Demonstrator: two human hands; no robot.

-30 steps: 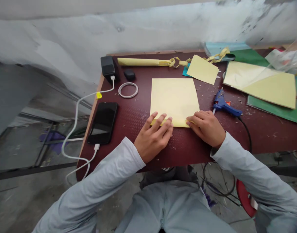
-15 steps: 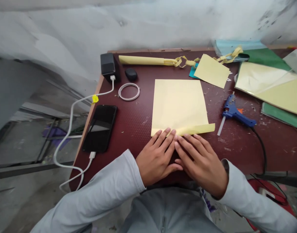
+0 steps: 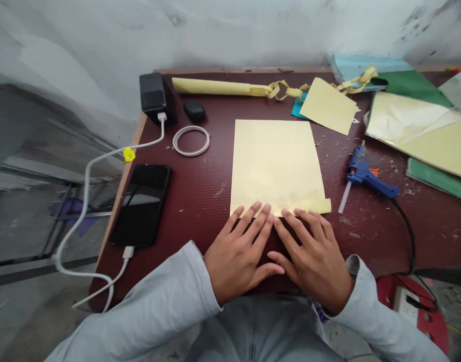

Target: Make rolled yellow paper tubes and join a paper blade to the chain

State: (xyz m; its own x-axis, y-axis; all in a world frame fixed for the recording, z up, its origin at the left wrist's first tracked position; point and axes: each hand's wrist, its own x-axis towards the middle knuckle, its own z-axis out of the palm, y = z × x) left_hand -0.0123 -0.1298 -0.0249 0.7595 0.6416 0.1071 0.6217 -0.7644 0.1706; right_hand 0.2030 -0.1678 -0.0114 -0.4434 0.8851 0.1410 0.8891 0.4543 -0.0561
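A pale yellow sheet of paper (image 3: 273, 166) lies flat on the dark red table in front of me. Its near edge is rolled or folded over, and the roll's end sticks out past the sheet's right side. My left hand (image 3: 243, 251) rests with fingers spread on the left part of that near edge. On the right part, my right hand (image 3: 311, 254) lies with its fingers spread too, their tips on the rolled edge. Both index fingertips nearly meet at the middle. Parts of the roll are hidden under the fingers.
Right of the sheet lies a blue glue gun (image 3: 360, 168). Behind are a yellow paper tube (image 3: 211, 86), a paper chain (image 3: 290, 92) and smaller yellow sheets (image 3: 326, 104). A phone (image 3: 142, 206), a white ring (image 3: 191, 141) and a black power bank (image 3: 157, 98) stand left.
My right fingers have spread and moved onto the rolled edge, which now lies lower and straighter along the sheet. The camera view has shifted slightly.
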